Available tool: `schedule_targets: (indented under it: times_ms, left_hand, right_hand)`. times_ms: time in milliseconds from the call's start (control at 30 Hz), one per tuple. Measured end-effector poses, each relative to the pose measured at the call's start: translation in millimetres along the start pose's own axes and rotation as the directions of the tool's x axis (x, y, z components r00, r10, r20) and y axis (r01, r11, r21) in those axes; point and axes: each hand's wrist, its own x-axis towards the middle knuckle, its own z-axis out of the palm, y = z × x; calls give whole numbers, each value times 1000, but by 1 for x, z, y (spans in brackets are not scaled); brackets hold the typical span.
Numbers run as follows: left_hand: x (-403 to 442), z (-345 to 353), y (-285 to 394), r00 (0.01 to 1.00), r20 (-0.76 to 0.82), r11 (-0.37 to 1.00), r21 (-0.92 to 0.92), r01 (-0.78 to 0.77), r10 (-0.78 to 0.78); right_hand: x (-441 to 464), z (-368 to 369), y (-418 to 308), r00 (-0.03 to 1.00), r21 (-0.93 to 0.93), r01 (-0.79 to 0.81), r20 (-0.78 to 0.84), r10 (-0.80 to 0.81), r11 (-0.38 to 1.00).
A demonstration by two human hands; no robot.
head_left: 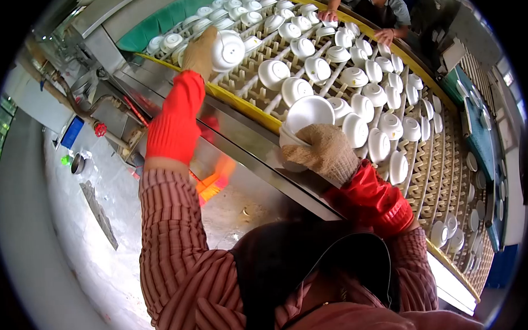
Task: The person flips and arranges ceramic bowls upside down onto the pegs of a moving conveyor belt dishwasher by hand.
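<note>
My left hand point(199, 54), in a beige work glove with a red cuff, is closed at the edge of a white bowl point(228, 50). That bowl has its underside towards me, over the near edge of a pegged conveyor point(262, 101). Closer to my body, my right hand point(326, 153), gloved the same way, grips another white bowl point(310, 112) at its near side. Its hollow faces up; whether more bowls are stacked under it I cannot tell. Part of each hand's fingers is hidden.
Many white bowls point(317, 69) lie tilted or overturned among the pegs. Yellow edging point(235, 100) and a steel ledge point(240, 139) run along the near side. Across the conveyor, a person point(381, 9) has both hands by the bowls. Pipes with a red valve point(100, 130) stand at left.
</note>
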Motion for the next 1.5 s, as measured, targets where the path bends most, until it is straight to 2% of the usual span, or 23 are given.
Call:
schedule_targets:
  times_ms: [100, 200, 267, 367, 433, 467, 500, 567, 600, 700, 767, 833, 900, 967, 1033, 1100, 1133, 1200, 1267, 1333, 1433, 1467, 1500]
  left_hand:
    - [41, 21, -54, 943, 164, 940, 237, 247, -289]
    - [15, -7, -17, 923, 271, 814, 576, 71, -272]
    - [6, -12, 3, 841, 460, 852, 523, 2, -285]
    - [0, 22, -19, 923, 302, 884, 326, -335, 238]
    - [-6, 30, 0, 836, 290, 834, 173, -524, 465]
    - [-10, 33, 16, 776, 271, 786, 95, -611, 570]
    - [-13, 38, 33, 722, 379, 761, 67, -645, 579]
    - [-26, 45, 53, 616, 296, 666, -105, -738, 730]
    - [-33, 49, 63, 596, 254, 645, -201, -738, 762]
    - [-50, 51, 100, 571, 92, 541, -469, -698, 816]
    - [-59, 57, 114, 528, 36, 494, -410, -766, 849]
    - [-64, 56, 118, 457, 38, 440, -355, -825, 888]
    - [-64, 55, 124, 429, 86, 431, -331, -839, 899]
    - [-64, 54, 131, 447, 178, 481, -337, -809, 877]
    - [-66, 71, 125, 355, 304, 457, -404, -793, 884]
    - [-68, 78, 117, 327, 279, 426, -484, -764, 903]
    - [-68, 80, 115, 320, 288, 427, -499, -754, 902]
    - [-62, 73, 117, 273, 404, 440, -411, -798, 873]
    - [-66, 71, 123, 297, 370, 439, -397, -806, 880]
    - [-74, 75, 128, 357, 194, 406, -437, -802, 914]
    - [-94, 86, 145, 247, 346, 390, -446, -805, 905]
    - [-97, 88, 148, 223, 371, 392, -479, -786, 901]
    - [-96, 88, 150, 231, 481, 489, -526, -696, 846]
  right_hand:
    - [28, 6, 16, 984, -30, 165, -62, -167, 986]
    - [35, -10, 9, 999, 100, 51, -6, -51, 994]
    - [47, -21, 25, 992, 144, -106, 77, 96, 984]
    - [73, -39, 61, 991, 57, 112, 65, -115, 992]
    - [85, -47, 72, 943, -239, 330, 35, -332, 913]
    - [83, -44, 94, 960, -276, 272, 19, -278, 922]
    - [83, -44, 96, 954, -220, 300, 84, -288, 928]
    - [83, -49, 94, 924, -100, 347, 206, -322, 932]
    - [79, -43, 87, 937, -94, 342, 115, -331, 935]
    - [88, -41, 107, 819, -169, 573, 83, -568, 802]
    - [103, -42, 117, 832, -387, 536, 95, -546, 750]
    - [120, -60, 107, 891, -390, 393, -62, -449, 833]
    - [152, -77, 121, 791, -589, 315, -270, -549, 744]
    - [196, -93, 103, 759, -476, 290, -414, -503, 830]
    - [248, -95, 109, 657, -542, 231, -525, -541, 808]
    - [294, -79, 123, 806, -38, 364, -488, -335, 931]
    - [290, -74, 122, 869, -520, 124, -353, -346, 845]
    - [271, -58, 136, 836, -642, 230, -254, -486, 731]
    - [238, -44, 148, 730, -647, 349, -265, -630, 678]
    - [186, -34, 138, 800, -327, 329, -402, -445, 886]
    - [117, -39, 103, 957, 108, 113, -278, -79, 988]
    - [107, -34, 127, 945, 93, 224, -263, -193, 970]
    - [105, -37, 125, 915, -142, 303, -232, -329, 942]
